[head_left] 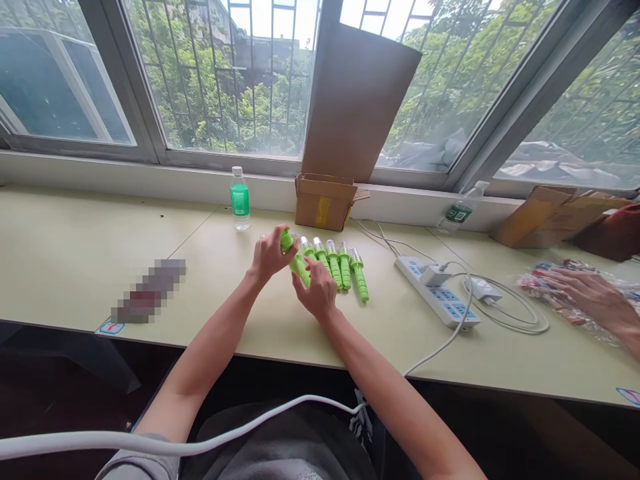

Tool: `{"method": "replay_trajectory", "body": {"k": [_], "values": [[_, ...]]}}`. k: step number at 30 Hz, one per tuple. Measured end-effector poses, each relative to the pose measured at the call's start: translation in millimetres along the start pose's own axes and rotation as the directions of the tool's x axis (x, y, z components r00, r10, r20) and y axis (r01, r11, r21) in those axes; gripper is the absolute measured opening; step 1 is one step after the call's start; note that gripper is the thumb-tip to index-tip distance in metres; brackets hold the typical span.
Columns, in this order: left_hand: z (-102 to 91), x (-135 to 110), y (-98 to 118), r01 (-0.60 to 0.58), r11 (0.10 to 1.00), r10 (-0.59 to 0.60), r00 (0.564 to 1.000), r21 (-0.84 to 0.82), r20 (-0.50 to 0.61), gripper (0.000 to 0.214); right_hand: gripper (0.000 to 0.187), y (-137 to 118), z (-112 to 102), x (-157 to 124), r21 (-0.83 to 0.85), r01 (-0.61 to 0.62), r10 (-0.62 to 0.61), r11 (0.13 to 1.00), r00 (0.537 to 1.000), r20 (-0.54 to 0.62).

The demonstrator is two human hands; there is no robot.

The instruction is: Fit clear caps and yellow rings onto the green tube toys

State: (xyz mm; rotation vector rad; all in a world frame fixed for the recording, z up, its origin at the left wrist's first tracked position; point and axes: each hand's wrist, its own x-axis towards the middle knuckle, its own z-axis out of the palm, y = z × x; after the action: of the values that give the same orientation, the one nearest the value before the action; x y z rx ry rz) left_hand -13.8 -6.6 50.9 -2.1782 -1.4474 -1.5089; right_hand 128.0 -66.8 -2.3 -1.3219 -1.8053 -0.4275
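Observation:
My left hand (270,255) is closed around a green plastic piece (286,241) with a round end. Just below it lies a green ribbed handle (300,269); whether the two are joined I cannot tell. Beside that handle, my right hand (319,288) has its thumb and forefinger apart, the forefinger close to or touching it. To the right, several green ribbed sticks with clear tops (345,270) lie side by side in a row on the table, clear ends pointing toward the window. My right hand partly covers the nearest ones.
Behind stand a water bottle (240,203) and a cardboard box (323,203). A power strip (435,293) with white cables lies right. Another person's hand (595,297) rests on plastic-wrapped items at far right. A white cable (225,443) crosses before my body.

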Motion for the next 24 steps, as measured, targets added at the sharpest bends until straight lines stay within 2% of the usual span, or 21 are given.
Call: {"method": "replay_trajectory", "body": {"k": [8,12,14,18,21,23,24], "values": [[7.1,-11.7,17.0,0.056,0.979,-0.028,0.989,-0.197,0.142,0.034,0.036,2.2,4.2,-1.5,-0.035,-0.063,0.064,0.997,0.997,0.040],[6.7,-12.8,14.6,0.040,0.978,0.013,0.969,-0.205,0.248,0.036,0.036,2.9,2.8,-2.0,-0.014,-0.126,0.126,0.992,0.987,0.094],[7.5,-10.7,9.8,0.064,0.983,-0.020,0.968,-0.169,0.251,0.036,0.037,3.5,2.9,-1.8,-0.009,-0.164,0.164,0.986,0.979,0.123],[11.5,-4.0,-3.0,0.177,0.984,-0.171,0.956,-0.003,0.239,0.036,0.041,6.7,3.8,-0.3,-0.033,-0.217,0.220,0.976,0.963,0.154],[12.0,-2.1,-13.4,0.167,0.972,-0.211,0.929,0.167,0.305,0.030,0.043,9.2,3.4,0.7,-0.030,-0.247,0.249,0.968,0.957,0.151],[9.8,-3.7,-20.5,0.080,0.961,-0.194,0.876,0.265,0.441,0.017,0.043,10.0,3.3,0.8,-0.024,-0.253,0.254,0.967,0.957,0.142],[8.3,-5.1,-23.8,0.007,0.953,-0.176,0.825,0.302,0.537,0.012,0.043,10.2,3.4,0.7,-0.026,-0.250,0.251,0.968,0.957,0.143]]}}
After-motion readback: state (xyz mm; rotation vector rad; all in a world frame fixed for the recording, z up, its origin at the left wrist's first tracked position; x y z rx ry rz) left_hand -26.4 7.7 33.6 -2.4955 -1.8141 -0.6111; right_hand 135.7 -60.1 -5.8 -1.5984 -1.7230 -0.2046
